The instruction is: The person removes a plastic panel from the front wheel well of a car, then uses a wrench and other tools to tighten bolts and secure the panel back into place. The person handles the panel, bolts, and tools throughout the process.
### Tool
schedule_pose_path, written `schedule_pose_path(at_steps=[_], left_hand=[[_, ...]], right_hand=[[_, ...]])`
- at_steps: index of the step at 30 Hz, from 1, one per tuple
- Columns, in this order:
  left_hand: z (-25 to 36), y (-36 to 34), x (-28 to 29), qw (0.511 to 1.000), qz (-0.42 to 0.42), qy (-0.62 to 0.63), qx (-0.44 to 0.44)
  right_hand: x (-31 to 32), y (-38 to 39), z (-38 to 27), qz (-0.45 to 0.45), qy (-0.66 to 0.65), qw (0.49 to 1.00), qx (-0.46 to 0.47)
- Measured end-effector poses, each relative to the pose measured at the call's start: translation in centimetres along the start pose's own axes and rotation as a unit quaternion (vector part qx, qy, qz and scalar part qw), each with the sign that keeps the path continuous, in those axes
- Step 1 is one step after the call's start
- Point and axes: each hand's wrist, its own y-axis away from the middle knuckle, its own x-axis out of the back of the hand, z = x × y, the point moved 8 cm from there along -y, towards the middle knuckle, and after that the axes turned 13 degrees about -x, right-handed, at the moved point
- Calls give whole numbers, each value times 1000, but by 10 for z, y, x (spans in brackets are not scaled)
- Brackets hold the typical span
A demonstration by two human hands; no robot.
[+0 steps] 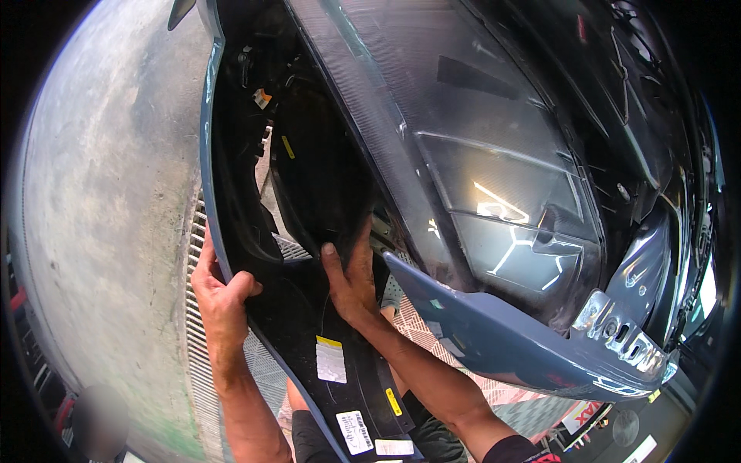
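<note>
The left forearm [251,405] rises from the lower edge, left of centre, almost upright, with the wrist nearly straight. The left hand [222,305] is closed in a grip, its thumb [245,284] bent across to the right and its fingers [205,261] curling upward, partly hidden. The right forearm [423,372] slants from the lower right up toward the centre, bare below a dark sleeve [515,450]. The right hand [355,285] ends it, thumb [332,261] pointing up and apart from the fingers, whose tips are hidden.
</note>
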Motion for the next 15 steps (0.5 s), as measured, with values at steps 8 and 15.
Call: schedule_pose_path(at_steps=[8, 15], left_hand=[[7, 3, -26, 999, 3, 38, -1], [7, -9, -13, 998, -3, 56, 20]], right_hand=[[2, -4, 4, -75, -145, 983, -89], [-9, -4, -1, 43, 17, 999, -9]])
